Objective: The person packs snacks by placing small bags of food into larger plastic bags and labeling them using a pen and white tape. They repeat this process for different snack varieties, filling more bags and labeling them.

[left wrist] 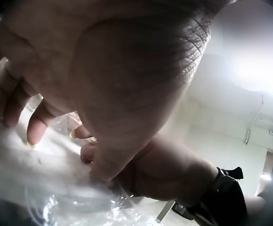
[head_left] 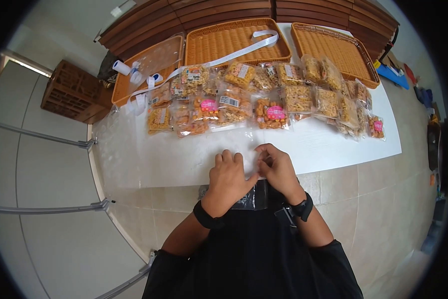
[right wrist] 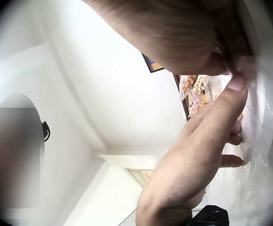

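Near the front edge of the white table (head_left: 184,164), my left hand (head_left: 228,178) rests with its fingers spread and fingertips down on the surface. Its thumb reaches toward my right hand (head_left: 277,168), which has thumb and index finger bent together. In the right wrist view a thin edge of clear plastic film (right wrist: 250,70) shows at the pinching fingertips. Clear crinkled plastic (left wrist: 80,207) also lies below my left hand in the left wrist view. Just beyond the hands are several clear packs of snacks, among them a pack of nuts with a pink label (head_left: 272,113).
Three wicker trays line the back: a left one (head_left: 121,89), a middle one (head_left: 196,42) and a right one (head_left: 366,70). White ribbon (head_left: 234,54) trails across the middle tray. White rolls (head_left: 121,68) sit at left. A dark plastic piece (head_left: 256,197) hangs at the table's front edge.
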Demonstrator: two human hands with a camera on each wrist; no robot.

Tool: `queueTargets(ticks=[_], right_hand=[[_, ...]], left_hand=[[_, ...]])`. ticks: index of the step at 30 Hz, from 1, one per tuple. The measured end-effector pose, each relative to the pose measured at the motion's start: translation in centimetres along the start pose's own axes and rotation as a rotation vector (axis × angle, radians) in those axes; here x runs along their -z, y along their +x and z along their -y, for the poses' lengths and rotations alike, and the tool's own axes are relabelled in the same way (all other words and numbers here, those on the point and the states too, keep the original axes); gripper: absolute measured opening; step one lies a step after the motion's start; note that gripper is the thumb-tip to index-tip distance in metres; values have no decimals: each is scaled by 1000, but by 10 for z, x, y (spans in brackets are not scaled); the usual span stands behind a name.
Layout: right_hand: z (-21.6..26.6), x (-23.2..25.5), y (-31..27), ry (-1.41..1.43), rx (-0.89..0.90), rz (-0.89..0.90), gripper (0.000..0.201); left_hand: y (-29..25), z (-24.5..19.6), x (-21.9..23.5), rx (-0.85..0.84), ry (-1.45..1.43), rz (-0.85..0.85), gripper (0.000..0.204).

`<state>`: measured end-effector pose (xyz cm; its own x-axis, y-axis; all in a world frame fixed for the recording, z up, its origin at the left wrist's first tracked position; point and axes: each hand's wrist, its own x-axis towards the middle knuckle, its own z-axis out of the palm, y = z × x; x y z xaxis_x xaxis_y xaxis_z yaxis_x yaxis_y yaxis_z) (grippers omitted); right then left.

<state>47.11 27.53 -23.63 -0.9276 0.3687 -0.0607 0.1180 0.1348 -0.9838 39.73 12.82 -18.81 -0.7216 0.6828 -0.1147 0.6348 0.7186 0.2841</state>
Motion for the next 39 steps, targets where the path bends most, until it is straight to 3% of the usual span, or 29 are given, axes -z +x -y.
queueTargets(ticks=[1,5,7,11,18,21,23,24,26,27,29,30,32,35,39], right_hand=[[2,2,1,-147,61,-37,31],[4,5,5,-293,140,-67,29],[2,3,8,-354,181,-72,27],[12,4,13,-517,45,56,30],[20,15,9,-737,46,25,38],[27,43,0,-722,101,-11,39],[60,79,-3,-684,59,-15,36],[73,101,-1,-729,82,-86,33],[99,138,19,-614,306,-354,27],[111,162,33,-646,284,-394,27],[128,201,68,-759,392,-331,42],[123,219,87,-889,439,-279,66],[111,246,117,-1036,361,-125,86],[99,253,140,-1047,249,64,97],[112,236,144,-1024,53,90,95]], left_hand=[[-1,1,-2,8,0,-16,43],[-2,12,-4,37,-23,-9,33],[-1,10,-4,11,-34,-34,35],[5,-4,-2,-12,19,-42,41],[6,2,-4,-38,-28,-42,42],[3,3,3,-42,-46,-16,36],[2,2,5,-64,-64,3,35],[2,2,6,-74,-74,13,34],[3,4,7,-84,-87,36,33],[4,4,7,-91,-92,45,33],[5,8,6,-102,-107,48,33],[5,10,6,-107,-114,46,33],[5,12,7,-120,-114,43,34],[5,13,8,-123,-118,48,37],[6,16,8,-129,-113,53,40]])
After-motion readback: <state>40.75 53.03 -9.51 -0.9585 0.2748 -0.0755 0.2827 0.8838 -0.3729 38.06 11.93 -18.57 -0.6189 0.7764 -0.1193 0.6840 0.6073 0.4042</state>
